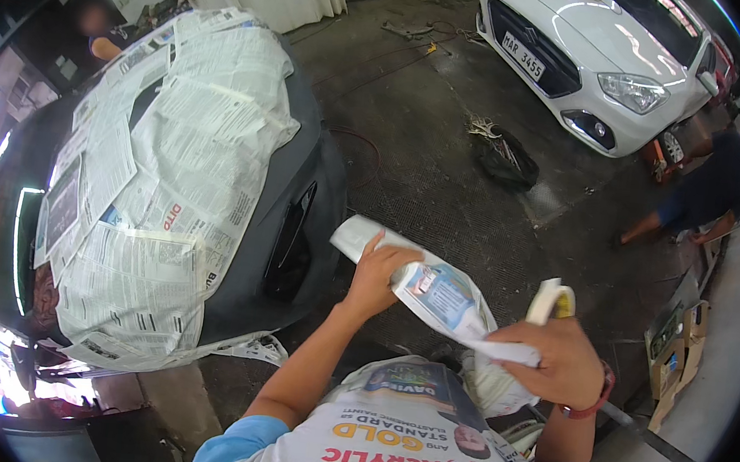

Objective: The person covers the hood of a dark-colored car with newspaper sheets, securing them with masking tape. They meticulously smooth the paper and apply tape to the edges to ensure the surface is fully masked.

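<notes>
My left hand grips a folded sheet of newspaper near its far left end, thumb and fingers closed around it. The sheet slants down to the right in front of my body. At its lower right end my right hand is closed, with a pale strip running under its fingers. A cream roll of masking tape, yellowish on its inner side, sticks up from the right hand. The fingers partly hide how the strip, sheet and roll meet.
On my left stands a dark grey car with newspaper sheets covering its body. A white car is parked ahead right. A black bag and hoses lie on the floor. One person bends at the right; another stands far left.
</notes>
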A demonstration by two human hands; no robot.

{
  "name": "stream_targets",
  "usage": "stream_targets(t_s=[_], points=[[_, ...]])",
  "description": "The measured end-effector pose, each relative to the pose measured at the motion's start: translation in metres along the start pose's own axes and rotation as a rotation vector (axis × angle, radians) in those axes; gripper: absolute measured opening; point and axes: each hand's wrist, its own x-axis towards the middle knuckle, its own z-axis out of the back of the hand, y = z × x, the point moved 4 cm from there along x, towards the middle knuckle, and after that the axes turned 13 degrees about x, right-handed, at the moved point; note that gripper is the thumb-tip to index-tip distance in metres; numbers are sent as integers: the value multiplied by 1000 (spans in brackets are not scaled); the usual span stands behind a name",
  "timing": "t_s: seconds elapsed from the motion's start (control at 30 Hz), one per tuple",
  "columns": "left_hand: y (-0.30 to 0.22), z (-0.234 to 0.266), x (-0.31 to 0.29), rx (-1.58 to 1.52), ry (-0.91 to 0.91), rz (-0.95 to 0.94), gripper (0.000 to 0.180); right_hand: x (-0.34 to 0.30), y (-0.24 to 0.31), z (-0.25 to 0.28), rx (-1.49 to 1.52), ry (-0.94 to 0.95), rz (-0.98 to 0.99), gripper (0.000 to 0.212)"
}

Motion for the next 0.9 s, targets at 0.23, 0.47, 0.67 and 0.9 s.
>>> stream_targets(t_s=[0.23,0.47,0.67,0.9], points=[[-42,-44,-17,211,48,210,52,-53,-120,117,-573,-373,-142,21],[-125,-29,103,77,-125,267,66,90,-154,55,-570,-129,257,17],[-61,-59,190,-20,-220,351,18,147,-190,102,-304,-317,119,70],[27,-44,263,-32,-380,447,22,117,-371,167,-210,-257,-279,65]])
